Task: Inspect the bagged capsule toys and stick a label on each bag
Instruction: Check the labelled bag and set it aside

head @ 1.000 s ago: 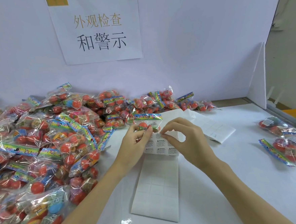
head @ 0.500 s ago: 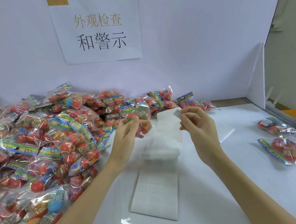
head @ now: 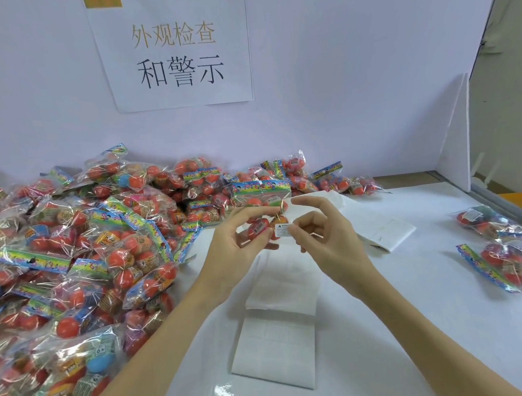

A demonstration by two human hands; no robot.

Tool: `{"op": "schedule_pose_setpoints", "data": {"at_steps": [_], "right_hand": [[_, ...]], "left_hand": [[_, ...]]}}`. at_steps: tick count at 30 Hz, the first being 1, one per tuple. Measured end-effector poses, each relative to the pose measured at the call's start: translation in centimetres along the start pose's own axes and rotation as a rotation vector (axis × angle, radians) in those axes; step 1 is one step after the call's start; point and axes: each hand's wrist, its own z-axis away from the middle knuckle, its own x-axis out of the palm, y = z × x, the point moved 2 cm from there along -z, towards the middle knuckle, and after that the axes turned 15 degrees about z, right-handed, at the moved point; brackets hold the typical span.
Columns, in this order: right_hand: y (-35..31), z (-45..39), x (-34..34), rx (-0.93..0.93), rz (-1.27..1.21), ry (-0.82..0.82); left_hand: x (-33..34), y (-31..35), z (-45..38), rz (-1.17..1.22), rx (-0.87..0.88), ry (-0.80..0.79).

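— bags first: what is in the one you hold?

— your left hand [head: 235,243] has its fingers curled round a clear bag [head: 261,204] raised above the table [head: 414,295]. red and orange capsule toys sit inside it, under a striped, colourful header card. one capsule shows a barcode sticker.

— and your other hand?

— your right hand [head: 321,240] pinches a small white warning label [head: 282,229] between thumb and fingertip, with the label right against the lower part of the bag. whether it is stuck down yet, you cannot tell.

— where are the rest?

— a big pile of bags [head: 73,266] of the same kind covers your left side and runs back to the wall. two more bags [head: 503,242] lie well apart on your right.

— and the surface?

— white and glossy. a label backing sheet [head: 276,348], folded over at its top, lies just below your hands; another sheet [head: 382,229] lies behind your right hand. a white wall stands at the back with a paper sign [head: 178,46] printed in chinese characters, and a white panel [head: 456,141] stands upright at the right edge.
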Motion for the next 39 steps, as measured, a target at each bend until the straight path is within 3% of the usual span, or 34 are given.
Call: {"op": "schedule_pose_setpoints", "data": {"at_steps": [9,21,25,30,35,39], "right_hand": [[0.0,0.0,0.0,-0.014,0.052,0.027],[0.1,0.1,0.1,-0.054,0.140,0.022],[0.3,0.3,0.1,0.063,0.204,0.030],[0.0,0.0,-0.2,0.282,-0.123,-0.153],[-0.1,0.1,0.1,0.255,-0.132,-0.152],[0.2,0.1,-0.3,0.237,-0.334,-0.180]], "left_hand": [[0.5,0.4,0.5,0.023,-0.040,-0.013],[1.3,0.0,0.6,0.016,0.020,0.120],[1.3,0.2,0.5,0.055,0.061,0.068],[1.1,0.3,0.5,0.212,0.009,0.050],[1.5,0.4,0.7,0.292,0.005,0.044],[1.5,0.0,0.7,0.330,-0.019,0.028]]}}
